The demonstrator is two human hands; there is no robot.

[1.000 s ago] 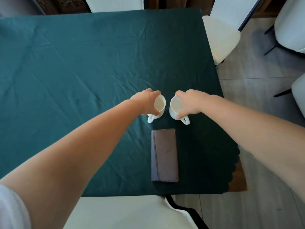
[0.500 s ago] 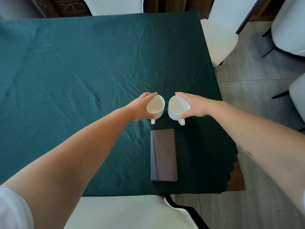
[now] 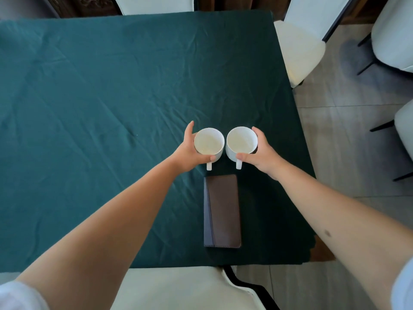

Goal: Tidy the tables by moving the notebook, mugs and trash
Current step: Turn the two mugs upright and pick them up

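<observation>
Two empty white mugs stand side by side on the green tablecloth (image 3: 89, 97), handles pointing toward me. My left hand (image 3: 190, 153) wraps the outer side of the left mug (image 3: 209, 143), thumb near its handle. Around the outer side of the right mug (image 3: 241, 140) curls my right hand (image 3: 261, 156), thumb by the handle. A closed brown notebook (image 3: 222, 211) lies flat just below the mugs, near the table's front edge. No trash is in view.
A cream chair seat (image 3: 178, 287) sits directly below the table's front edge. More white chairs stand at the right: one (image 3: 299, 48) beside the table corner, others (image 3: 393, 30) farther out on the grey floor. Another chair back (image 3: 154, 3) shows at the top.
Both hands have slid from over the mugs' rims to their outer sides, so the mug openings now show fully. The mugs' handles now point straight toward me.
</observation>
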